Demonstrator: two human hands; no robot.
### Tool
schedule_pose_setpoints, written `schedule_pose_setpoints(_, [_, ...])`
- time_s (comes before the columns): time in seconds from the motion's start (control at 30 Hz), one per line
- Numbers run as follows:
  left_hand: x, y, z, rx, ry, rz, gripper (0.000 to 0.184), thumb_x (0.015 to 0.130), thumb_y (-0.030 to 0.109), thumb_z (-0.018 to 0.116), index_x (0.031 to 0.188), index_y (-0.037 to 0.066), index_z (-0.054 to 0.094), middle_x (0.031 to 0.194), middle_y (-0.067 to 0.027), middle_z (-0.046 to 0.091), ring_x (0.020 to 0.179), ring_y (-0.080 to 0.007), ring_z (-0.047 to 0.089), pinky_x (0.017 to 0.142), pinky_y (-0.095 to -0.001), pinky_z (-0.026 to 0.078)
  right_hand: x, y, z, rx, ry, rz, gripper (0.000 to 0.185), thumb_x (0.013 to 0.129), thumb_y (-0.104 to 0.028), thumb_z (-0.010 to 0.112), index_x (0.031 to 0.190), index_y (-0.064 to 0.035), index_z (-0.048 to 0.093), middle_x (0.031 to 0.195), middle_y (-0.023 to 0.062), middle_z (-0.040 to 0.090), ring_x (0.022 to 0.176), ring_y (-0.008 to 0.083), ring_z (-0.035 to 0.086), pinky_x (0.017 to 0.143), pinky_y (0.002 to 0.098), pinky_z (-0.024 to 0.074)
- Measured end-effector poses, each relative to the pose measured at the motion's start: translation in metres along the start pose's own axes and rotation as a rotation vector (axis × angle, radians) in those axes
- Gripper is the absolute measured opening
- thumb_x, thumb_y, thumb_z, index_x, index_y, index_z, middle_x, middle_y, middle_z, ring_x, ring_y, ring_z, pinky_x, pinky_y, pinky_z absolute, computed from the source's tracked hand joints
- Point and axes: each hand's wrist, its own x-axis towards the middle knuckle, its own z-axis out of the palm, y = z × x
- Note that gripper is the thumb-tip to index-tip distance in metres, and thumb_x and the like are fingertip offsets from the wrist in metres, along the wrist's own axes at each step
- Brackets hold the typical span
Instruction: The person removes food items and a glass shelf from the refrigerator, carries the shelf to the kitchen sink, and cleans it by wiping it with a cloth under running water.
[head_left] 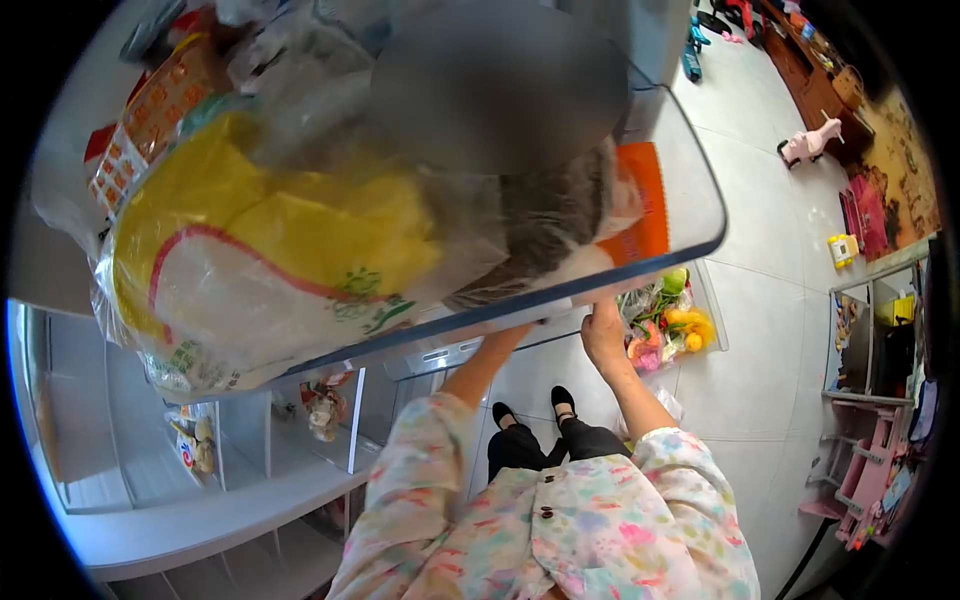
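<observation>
My right hand (603, 335) is raised under the dark-edged shelf (500, 293) of an open fridge, near its right side. Its fingers look curled, but the shelf edge hides what they hold. My left hand (507, 338) reaches beneath the same shelf, its fingers out of sight. On the shelf lie a yellow and white plastic bag (290, 220), a clear bag with dark contents (550, 215) and an orange packet (640, 205). Beside my right hand, lower down, a clear drawer (712, 300) holds bagged vegetables and fruit (680, 325). A blurred patch covers part of the shelf's load.
At the left, the open fridge door (230, 535) has bins with small packets (195, 445). Pale floor tiles (745, 400) extend right. Toward the far right are a pink ride-on toy (810, 140), a pink folding stool (868, 470) and a rack (850, 340).
</observation>
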Motion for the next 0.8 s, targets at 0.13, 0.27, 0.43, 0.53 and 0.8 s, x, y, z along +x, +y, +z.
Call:
schedule_pose_setpoints(0.13, [0.026,0.02,0.023,-0.059,0.048,0.12,0.03,0.083,0.025,0.048,0.107,0.008,0.055,0.089,-0.013,0.058,0.084,-0.0279,0.057,0.072,-0.0407,0.048,0.002,-0.001,-0.003,0.035,-0.039,0.043,0.054,0.065,0.009,0.042,0.117,-0.0063,0.041,0.113,0.016,0.047,0.103,0.0357,0.047,0.081,0.0428,0.0425])
schedule_pose_setpoints(0.27, [0.016,-0.061,0.019,0.215,-0.206,0.162,0.03,0.083,0.026,0.049,0.106,0.009,0.056,0.086,-0.0124,0.058,0.082,-0.0277,0.058,0.071,-0.0408,0.048,-0.003,0.006,-0.002,0.032,-0.016,-0.007,0.054,0.065,0.01,0.042,0.117,-0.0047,0.041,0.113,0.017,0.047,0.102,0.0362,0.047,0.082,0.0425,0.0421])
schedule_pose_setpoints(0.43, [-0.059,-0.124,-0.051,0.236,-0.234,-0.188,0.029,0.082,0.028,0.05,0.104,0.01,0.057,0.083,-0.0116,0.058,0.08,-0.0274,0.058,0.07,-0.0409,0.047,-0.006,-0.001,-0.004,0.038,0.011,0.005,0.054,0.066,0.01,0.042,0.118,-0.0044,0.041,0.114,0.0159,0.048,0.101,0.0351,0.048,0.084,0.041,0.0423])
schedule_pose_setpoints(0.53, [-0.086,-0.127,-0.069,0.252,-0.204,-0.317,0.029,0.082,0.029,0.05,0.102,0.01,0.058,0.081,-0.0111,0.059,0.079,-0.0272,0.058,0.07,-0.0409,0.047,-0.006,0.003,-0.001,0.033,0.024,-0.012,0.054,0.066,0.01,0.041,0.118,-0.0034,0.042,0.114,0.0162,0.048,0.102,0.0349,0.048,0.085,0.0406,0.0418])
schedule_pose_setpoints(0.8, [-0.059,-0.158,0.018,0.55,-0.22,0.239,0.03,0.079,0.04,0.049,0.089,0.015,0.062,0.078,-0.0097,0.061,0.077,-0.0299,0.059,0.063,-0.045,0.047,-0.011,0.011,0.011,0.011,0.071,-0.032,0.054,0.066,0.011,0.04,0.118,-0.0022,0.043,0.113,0.0179,0.049,0.103,0.0344,0.047,0.087,0.0394,0.0409])
